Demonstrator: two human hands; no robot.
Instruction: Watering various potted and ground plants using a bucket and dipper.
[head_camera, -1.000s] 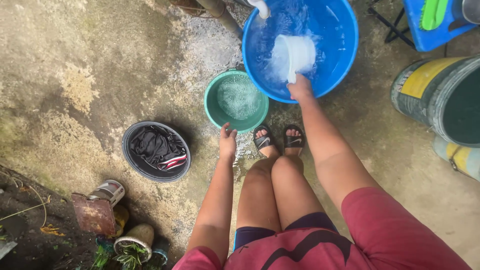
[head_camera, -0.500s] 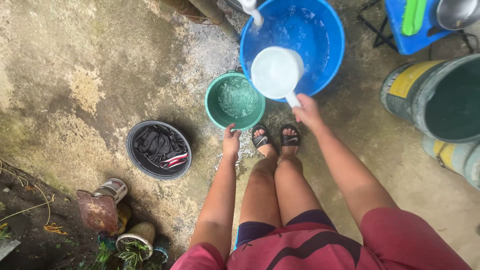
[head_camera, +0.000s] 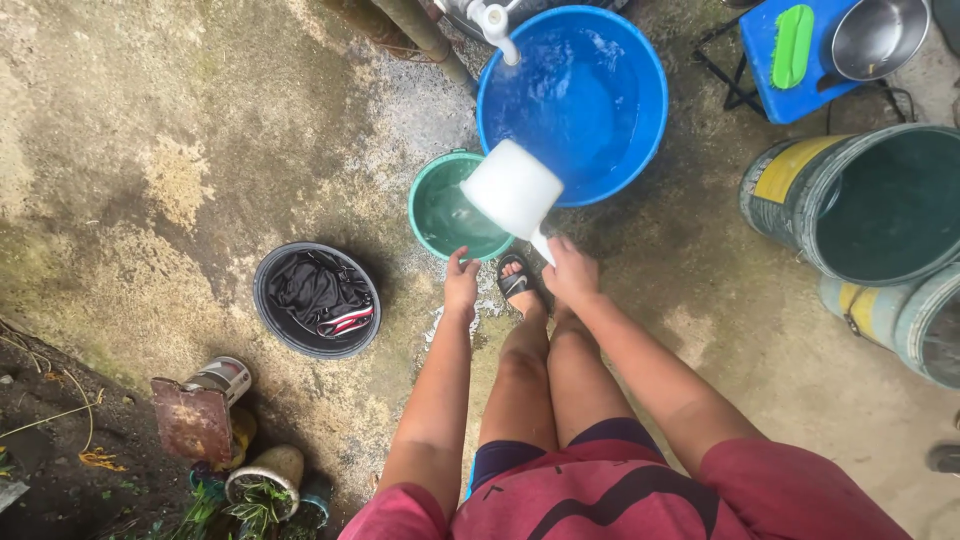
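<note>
My right hand (head_camera: 572, 272) grips the handle of a white plastic dipper (head_camera: 511, 188), which is tipped over the small green basin (head_camera: 432, 195). My left hand (head_camera: 461, 282) rests at the near rim of that green basin, fingers curled on its edge. Behind it stands a large blue basin (head_camera: 640, 130) full of water, under a white tap (head_camera: 494, 22). My sandalled feet (head_camera: 517, 282) stand just in front of the green basin.
A dark round basin (head_camera: 268, 310) holding black clothes lies to the left. A blue stool (head_camera: 775, 70) with a green brush and a metal bowl stands at the top right. Large green drums (head_camera: 860, 200) are at the right, pots and cans at the lower left.
My right hand lifted the dipper out of the blue basin, swung it left and tilted it over the green basin. My left hand stayed at the green rim.
</note>
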